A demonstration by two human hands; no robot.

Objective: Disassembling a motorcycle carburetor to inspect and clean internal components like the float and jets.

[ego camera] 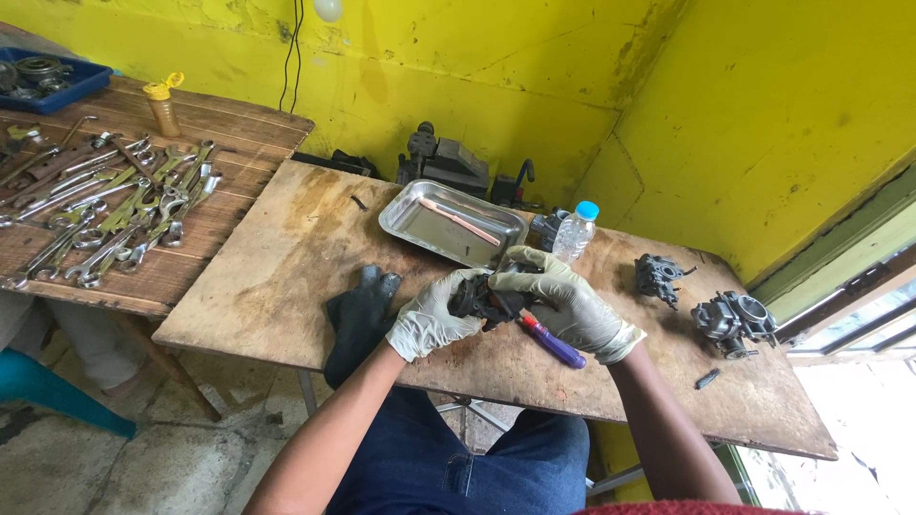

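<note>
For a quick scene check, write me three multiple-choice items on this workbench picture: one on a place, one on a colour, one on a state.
1. Where does the steel tray lie?
A. on the board beyond the hands
B. on the floor
C. on the table of wrenches

2. What colour is the cap of the plastic bottle?
A. red
B. blue
C. black

3. How is the dark carburettor part kept?
A. lying alone
B. inside the tray
C. gripped by gloved hands

Answers: 1 A, it sits past the hands on the board. 2 B, its cap is light blue. 3 C, the left hand and right hand clasp it, with a purple-handled tool.
</note>
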